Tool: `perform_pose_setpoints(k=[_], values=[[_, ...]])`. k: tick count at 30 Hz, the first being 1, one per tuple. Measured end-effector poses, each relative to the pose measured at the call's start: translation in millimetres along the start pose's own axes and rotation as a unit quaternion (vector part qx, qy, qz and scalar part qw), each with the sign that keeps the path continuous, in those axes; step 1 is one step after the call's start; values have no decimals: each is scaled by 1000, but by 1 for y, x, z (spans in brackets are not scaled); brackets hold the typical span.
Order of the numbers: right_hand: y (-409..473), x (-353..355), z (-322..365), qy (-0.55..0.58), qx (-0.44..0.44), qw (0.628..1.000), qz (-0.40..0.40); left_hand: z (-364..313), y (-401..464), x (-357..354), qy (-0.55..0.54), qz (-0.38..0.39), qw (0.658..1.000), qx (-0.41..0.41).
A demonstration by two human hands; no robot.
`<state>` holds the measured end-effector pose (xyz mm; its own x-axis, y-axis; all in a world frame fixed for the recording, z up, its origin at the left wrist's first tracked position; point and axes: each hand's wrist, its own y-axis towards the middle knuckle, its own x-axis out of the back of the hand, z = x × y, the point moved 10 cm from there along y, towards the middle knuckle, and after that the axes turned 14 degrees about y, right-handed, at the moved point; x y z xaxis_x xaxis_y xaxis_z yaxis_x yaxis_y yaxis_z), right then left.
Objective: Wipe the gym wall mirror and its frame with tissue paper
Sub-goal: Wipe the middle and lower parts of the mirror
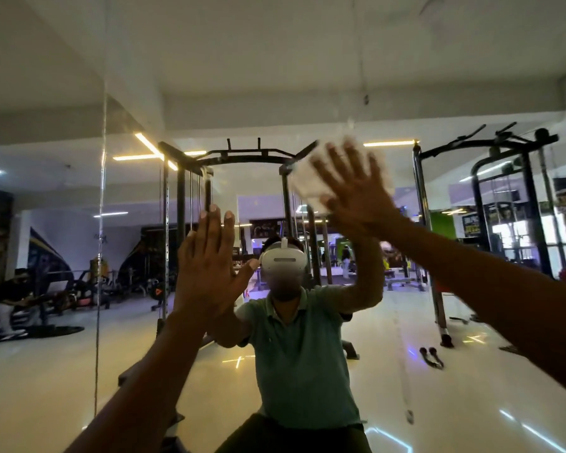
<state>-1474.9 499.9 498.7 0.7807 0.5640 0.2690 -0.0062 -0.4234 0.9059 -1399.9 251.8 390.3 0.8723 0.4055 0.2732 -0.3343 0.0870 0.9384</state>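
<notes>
Here the right hand presses a folded tissue paper flat on the mirror, fingers straight and spread – probably to rub with the whole palm. The left hand leans open on the glass and holds nothing – likely for support.

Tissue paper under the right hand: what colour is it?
White, though motion-blurred. The tissue paper shows only in the head view, under the right hand.
</notes>
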Motion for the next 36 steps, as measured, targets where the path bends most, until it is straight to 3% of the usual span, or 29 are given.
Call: perform_pose_setpoints(k=[3,6,11,14,16,21,25,27,31,34,36], values=[[-14,24,-63,19,-124,992,-14,-2,2,-1,4,-15,1000,-3],[-4,19,-33,20,-211,975,-71,-7,2,-3,-3,0,1000,18],[24,-15,39,16,-93,995,-38,-46,42,19,-14,-4,1000,14],[22,-12,36,39,-6,999,11,-58,80,21,-14,17,1000,6],[19,0,0,24,8,1000,18,-58,83,16,3,10,1000,-10],[15,43,-118,25,-169,985,-18,-55,78,10,-8,-21,1000,-21],[67,43,-93,23,-258,962,-84,-55,78,9,-9,-19,1000,-19],[101,30,-37,19,-209,973,-93,-56,78,10,-10,-21,999,-23],[130,-2,63,23,-67,997,-31,-56,78,17,-9,-31,999,-30],[113,6,26,30,11,999,-4,-54,78,17,-11,-37,999,-34],[93,31,-50,18,-52,998,-5,-53,79,15,-10,-35,999,-37]])
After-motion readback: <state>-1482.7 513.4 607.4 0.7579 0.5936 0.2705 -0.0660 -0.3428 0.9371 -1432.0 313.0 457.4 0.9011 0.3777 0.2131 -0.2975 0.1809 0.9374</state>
